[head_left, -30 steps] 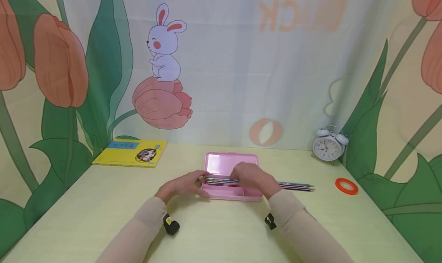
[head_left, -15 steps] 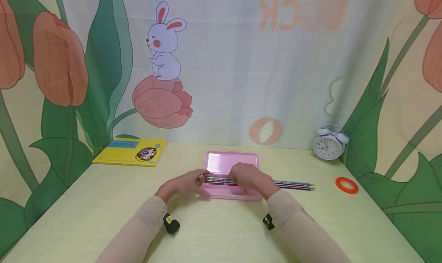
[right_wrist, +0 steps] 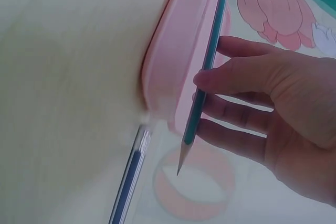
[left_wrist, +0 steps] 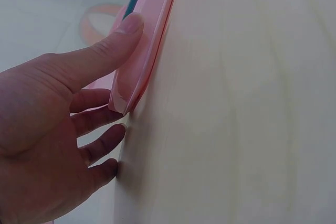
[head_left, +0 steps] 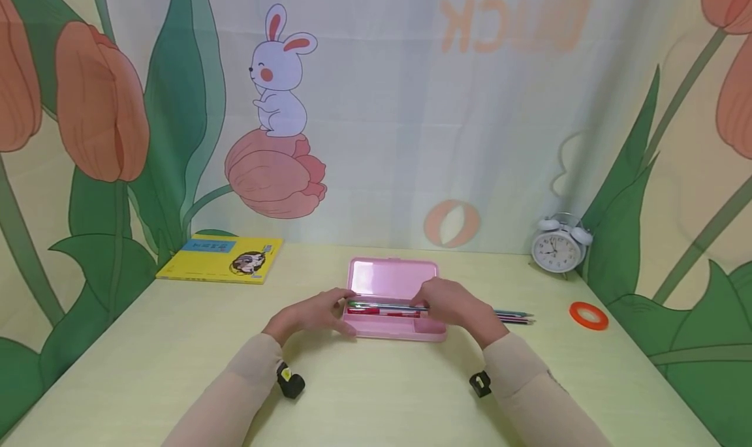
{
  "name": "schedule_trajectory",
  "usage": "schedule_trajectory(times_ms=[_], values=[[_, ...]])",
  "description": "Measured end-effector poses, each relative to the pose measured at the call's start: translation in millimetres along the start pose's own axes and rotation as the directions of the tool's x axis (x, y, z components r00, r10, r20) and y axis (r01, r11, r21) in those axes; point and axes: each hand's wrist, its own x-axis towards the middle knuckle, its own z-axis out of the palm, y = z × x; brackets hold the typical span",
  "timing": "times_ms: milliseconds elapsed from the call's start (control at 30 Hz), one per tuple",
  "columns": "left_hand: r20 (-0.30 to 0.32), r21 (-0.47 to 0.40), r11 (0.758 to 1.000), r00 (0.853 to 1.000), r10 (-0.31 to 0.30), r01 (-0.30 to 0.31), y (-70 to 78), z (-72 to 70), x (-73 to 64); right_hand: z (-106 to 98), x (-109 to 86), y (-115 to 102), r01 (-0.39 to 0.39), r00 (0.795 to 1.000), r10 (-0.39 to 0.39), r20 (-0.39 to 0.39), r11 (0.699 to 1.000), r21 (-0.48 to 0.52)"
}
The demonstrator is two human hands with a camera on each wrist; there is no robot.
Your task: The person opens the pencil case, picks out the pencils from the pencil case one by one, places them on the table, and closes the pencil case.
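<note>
A pink pencil case point(head_left: 384, 335) stands with its lid raised on the table. My left hand point(head_left: 314, 313) holds its left end, the thumb at the near side and the fingers curled behind, as the left wrist view shows. My right hand point(head_left: 451, 303) pinches a green pencil point(right_wrist: 211, 51) between thumb and fingers, its sharpened tip pointing right. The pencil's other end lies along the long back compartment. A red-and-white pen point(head_left: 364, 311) and a green item point(head_left: 357, 303) show in that compartment. The front compartments hold nothing visible.
Several pencils point(head_left: 518, 320) lie right of the case, partly behind my right hand. Farther right are an orange tape roll point(head_left: 589, 316) and a white alarm clock point(head_left: 557, 251). A yellow book point(head_left: 220, 264) lies at the back left. A printed curtain point(head_left: 376, 107) encloses the table.
My right hand has slid right along the pencil case, and the pencil in it has gone from slanted to nearly level with the back compartment. My left hand has stayed at the case's left end.
</note>
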Motion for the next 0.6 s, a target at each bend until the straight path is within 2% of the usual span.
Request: schedule_trajectory(times_ms=[67, 233, 467, 600], values=[[0.002, 0.002, 1.0, 1.0, -0.006, 0.006, 0.6, 0.2, -0.4, -0.3, -7.9, 6.0, -0.008, 1.0, 0.008, -0.003, 1.0, -0.002], [0.003, 0.002, 1.0, 1.0, -0.015, 0.015, 3.2, 0.8, -2.0, -5.0, -25.9, 22.1, 0.029, 0.999, -0.029, -0.038, 0.999, -0.022], [0.007, 0.017, 1.0, 1.0, -0.019, 0.019, 4.8, 0.9, -1.5, -12.6, -50.4, 53.7, -0.013, 0.999, 0.017, -0.033, 0.995, 0.094], [0.007, 0.014, 1.0, 1.0, -0.023, 0.023, 2.4, -0.6, -0.6, -15.3, -60.6, 68.8, -0.013, 0.999, 0.017, -0.041, 0.997, 0.082]])
